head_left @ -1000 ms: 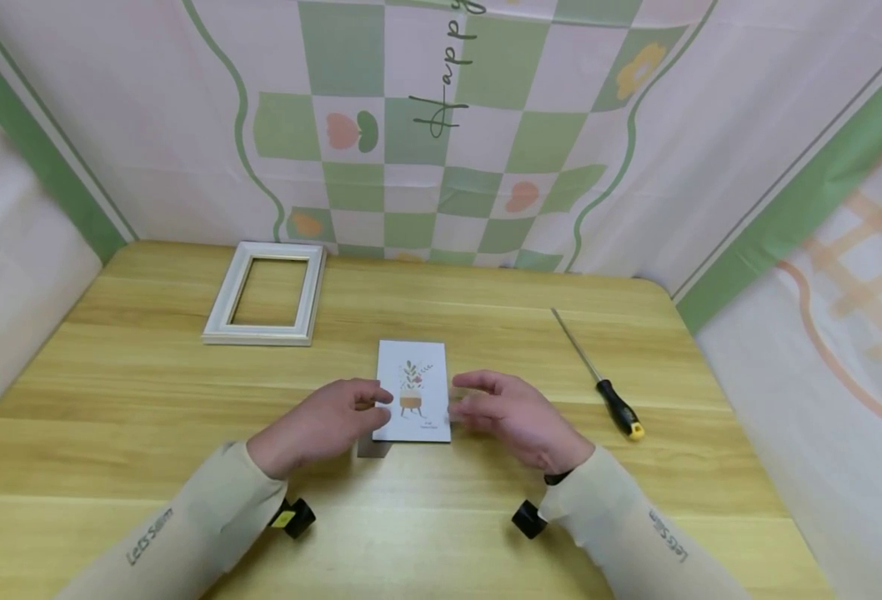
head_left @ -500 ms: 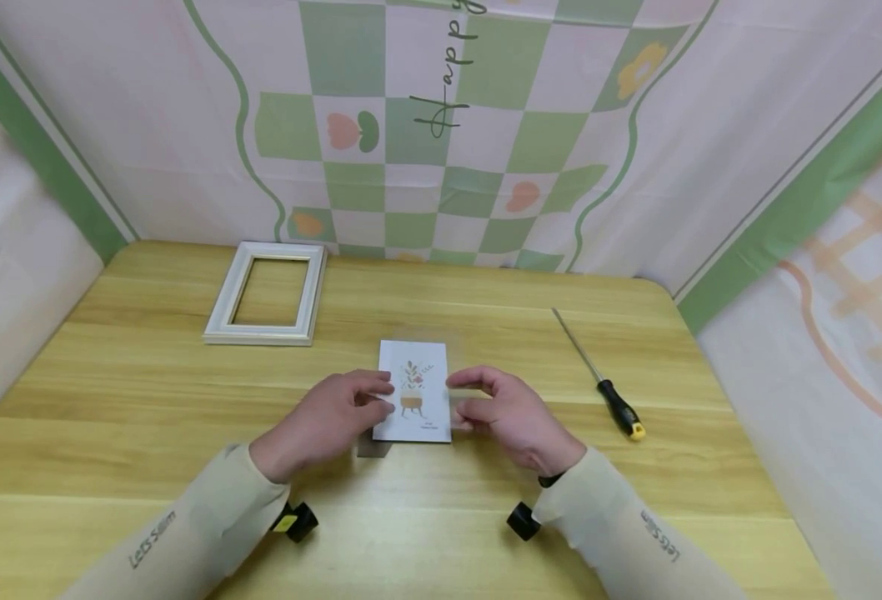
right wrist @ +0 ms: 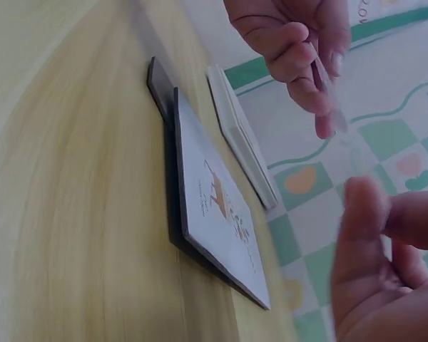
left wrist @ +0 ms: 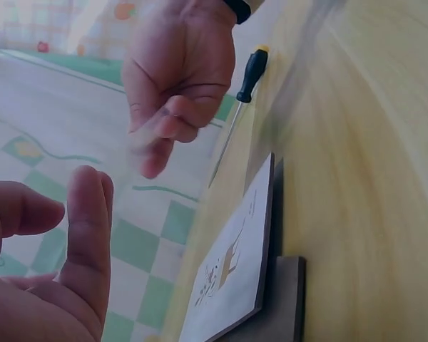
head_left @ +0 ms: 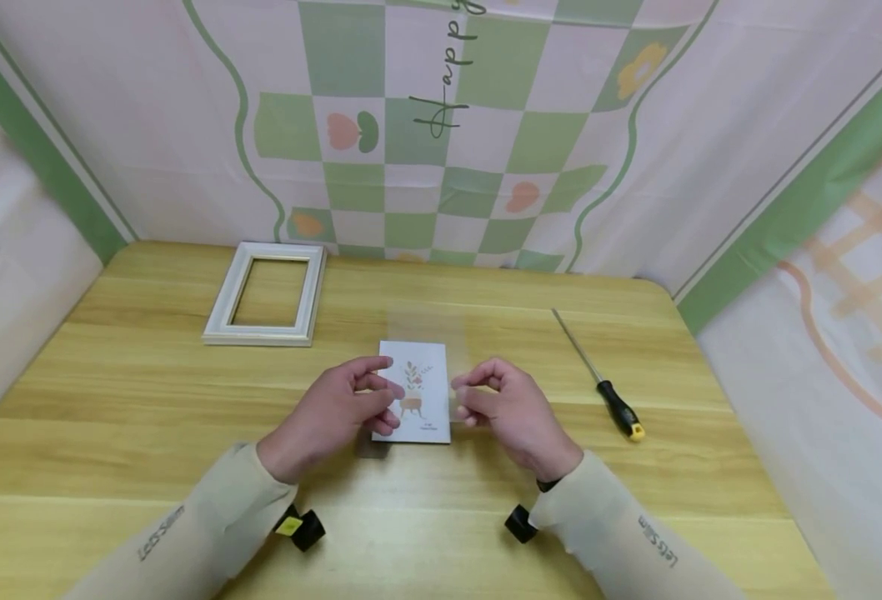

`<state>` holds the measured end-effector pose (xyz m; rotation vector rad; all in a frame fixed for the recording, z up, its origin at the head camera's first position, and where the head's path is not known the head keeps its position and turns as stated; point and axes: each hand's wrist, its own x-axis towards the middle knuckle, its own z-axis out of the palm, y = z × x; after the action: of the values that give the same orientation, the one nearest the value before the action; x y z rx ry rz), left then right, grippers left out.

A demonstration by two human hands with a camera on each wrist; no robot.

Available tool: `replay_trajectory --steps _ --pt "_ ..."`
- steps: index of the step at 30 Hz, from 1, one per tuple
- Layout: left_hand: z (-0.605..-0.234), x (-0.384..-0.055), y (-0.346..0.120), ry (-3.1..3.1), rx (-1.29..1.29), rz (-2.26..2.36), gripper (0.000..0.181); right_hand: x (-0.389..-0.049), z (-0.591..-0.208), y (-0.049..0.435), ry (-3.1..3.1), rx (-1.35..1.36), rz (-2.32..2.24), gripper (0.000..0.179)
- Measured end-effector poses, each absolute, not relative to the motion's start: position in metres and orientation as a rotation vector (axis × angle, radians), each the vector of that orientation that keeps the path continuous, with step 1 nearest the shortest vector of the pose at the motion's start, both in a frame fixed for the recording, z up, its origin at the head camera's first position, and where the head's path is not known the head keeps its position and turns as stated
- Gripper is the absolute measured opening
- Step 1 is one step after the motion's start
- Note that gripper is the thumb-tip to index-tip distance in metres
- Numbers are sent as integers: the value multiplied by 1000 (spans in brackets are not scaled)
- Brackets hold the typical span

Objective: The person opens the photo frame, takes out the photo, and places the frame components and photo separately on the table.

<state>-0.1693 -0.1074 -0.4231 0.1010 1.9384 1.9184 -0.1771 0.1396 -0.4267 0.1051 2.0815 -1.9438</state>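
A thin see-through sheet (head_left: pixel 428 323) hovers over a white card (head_left: pixel 426 429) printed with a plant in an orange pot. My left hand (head_left: pixel 336 408) pinches the sheet's left edge; in the right wrist view, that edge (right wrist: pixel 327 89) lies between thumb and fingers. On the other side my right hand (head_left: pixel 519 417) pinches it too, with a faint strip of the sheet (left wrist: pixel 146 132) showing in the left wrist view. The card lies flat on a dark board (left wrist: pixel 289 299) that sticks out beyond it. Most of the sheet's outline is too faint to trace.
A white picture frame (head_left: pixel 219 317), hollow in the middle, lies at the table's back left. To the right rests a screwdriver (head_left: pixel 617 408) with a black and yellow handle. Printed cloth (head_left: pixel 486 150) hangs behind the wooden table (head_left: pixel 411 533).
Both hands have shifted slightly at the card's sides, the left a little rightward. The sheet's far part now shows beyond the card's top edge. Card, frame and screwdriver have not moved.
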Motion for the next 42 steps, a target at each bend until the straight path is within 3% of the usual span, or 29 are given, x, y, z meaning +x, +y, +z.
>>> replay_trajectory --steps 9,16,23,30,42 --pt "-426 -169 -106 1901 89 1933 36 -174 -424 137 2216 81 -1903 41" --pt "-425 -172 -106 1952 19 1997 27 -169 -426 140 2170 3 -1876 30" --pt "-429 -175 -109 1931 4 2019 30 -166 -427 146 2147 -71 -1808 30" --pt "-429 -176 -108 1956 38 1955 32 -166 -425 148 2209 -30 -1746 25" --pt "-429 -175 -127 2164 128 1775 16 -192 -425 183 2372 124 -1757 25"
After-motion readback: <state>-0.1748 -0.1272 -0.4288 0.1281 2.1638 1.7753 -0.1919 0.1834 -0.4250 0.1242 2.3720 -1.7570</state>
